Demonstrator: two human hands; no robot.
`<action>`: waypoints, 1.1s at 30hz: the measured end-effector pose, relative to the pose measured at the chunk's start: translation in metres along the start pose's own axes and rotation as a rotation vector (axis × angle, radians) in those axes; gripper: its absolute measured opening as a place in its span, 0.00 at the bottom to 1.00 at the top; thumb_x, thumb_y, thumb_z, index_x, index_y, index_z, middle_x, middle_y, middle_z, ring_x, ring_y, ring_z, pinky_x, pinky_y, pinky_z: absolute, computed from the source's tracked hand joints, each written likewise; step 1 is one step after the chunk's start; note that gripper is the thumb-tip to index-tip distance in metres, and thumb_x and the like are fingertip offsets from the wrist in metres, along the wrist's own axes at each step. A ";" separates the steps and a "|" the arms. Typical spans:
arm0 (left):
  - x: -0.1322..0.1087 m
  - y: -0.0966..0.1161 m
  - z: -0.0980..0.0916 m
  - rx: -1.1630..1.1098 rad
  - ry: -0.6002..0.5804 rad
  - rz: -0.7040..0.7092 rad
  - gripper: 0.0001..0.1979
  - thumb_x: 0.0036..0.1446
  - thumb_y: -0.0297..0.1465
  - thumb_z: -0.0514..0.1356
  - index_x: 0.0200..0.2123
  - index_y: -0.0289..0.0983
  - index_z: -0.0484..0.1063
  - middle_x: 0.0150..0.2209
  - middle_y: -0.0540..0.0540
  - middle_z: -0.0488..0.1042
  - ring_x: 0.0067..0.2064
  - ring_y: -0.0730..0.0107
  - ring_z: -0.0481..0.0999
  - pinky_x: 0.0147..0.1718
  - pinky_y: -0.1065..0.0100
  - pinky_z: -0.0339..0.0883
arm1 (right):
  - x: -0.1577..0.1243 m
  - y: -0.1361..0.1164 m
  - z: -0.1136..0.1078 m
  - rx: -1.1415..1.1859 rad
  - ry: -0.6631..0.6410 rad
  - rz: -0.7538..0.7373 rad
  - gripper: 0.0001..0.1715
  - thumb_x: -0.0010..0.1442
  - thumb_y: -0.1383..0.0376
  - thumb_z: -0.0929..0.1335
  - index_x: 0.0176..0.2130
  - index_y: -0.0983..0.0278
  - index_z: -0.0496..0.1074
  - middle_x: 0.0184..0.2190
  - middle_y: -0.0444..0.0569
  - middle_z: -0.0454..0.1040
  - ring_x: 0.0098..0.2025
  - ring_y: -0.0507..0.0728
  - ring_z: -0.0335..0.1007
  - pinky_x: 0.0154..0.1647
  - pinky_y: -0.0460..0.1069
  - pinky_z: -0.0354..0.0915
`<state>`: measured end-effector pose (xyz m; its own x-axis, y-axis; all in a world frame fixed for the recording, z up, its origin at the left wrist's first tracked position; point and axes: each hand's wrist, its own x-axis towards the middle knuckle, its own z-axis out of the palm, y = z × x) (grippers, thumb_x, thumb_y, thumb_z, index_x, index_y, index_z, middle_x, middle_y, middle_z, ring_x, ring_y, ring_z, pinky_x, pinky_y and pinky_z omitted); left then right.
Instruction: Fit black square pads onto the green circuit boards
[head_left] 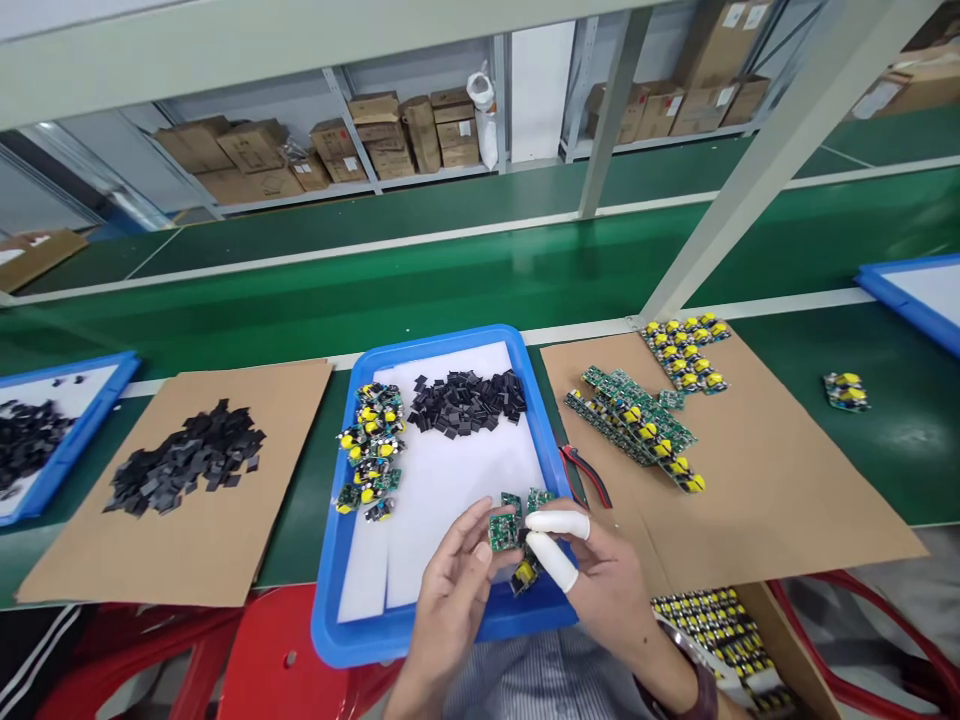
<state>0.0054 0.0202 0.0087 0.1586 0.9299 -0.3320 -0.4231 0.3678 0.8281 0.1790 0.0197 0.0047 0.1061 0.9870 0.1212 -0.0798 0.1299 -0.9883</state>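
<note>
My left hand (pixel 459 572) grips a small green circuit board (pixel 502 532) between thumb and fingers, over the near right part of a blue tray (pixel 327 600). White finger covers sit on two fingers of my right hand (pixel 592 565). Those fingertips pinch a small black piece (pixel 523 537) at the right edge of the board. Close by, partly behind my hands, lie more boards, one with a yellow component (pixel 525 574). Inside the tray, a pile of black pieces (pixel 466 402) lies at the far side, and several boards with yellow parts (pixel 371 445) line the left side.
Cardboard at left holds a heap of black pieces (pixel 187 460). On the right cardboard (pixel 795 470) lie stacked board panels (pixel 637 425). Red-handled pliers (pixel 586 476) rest beside the tray. A metal post (pixel 757 170) rises behind. A box of boards (pixel 724 640) stands low at right.
</note>
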 end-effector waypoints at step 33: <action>0.000 -0.001 -0.007 0.305 -0.081 0.190 0.13 0.58 0.27 0.71 0.47 0.42 0.84 0.52 0.38 0.80 0.57 0.53 0.79 0.53 0.60 0.77 | 0.002 -0.010 0.003 -0.447 -0.210 -0.121 0.09 0.66 0.72 0.67 0.40 0.62 0.78 0.31 0.45 0.70 0.31 0.55 0.67 0.33 0.49 0.65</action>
<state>-0.0002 0.0199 0.0047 0.1782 0.9751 -0.1323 -0.1680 0.1627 0.9723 0.1768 0.0208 0.0155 -0.1172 0.9710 0.2082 0.3576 0.2368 -0.9034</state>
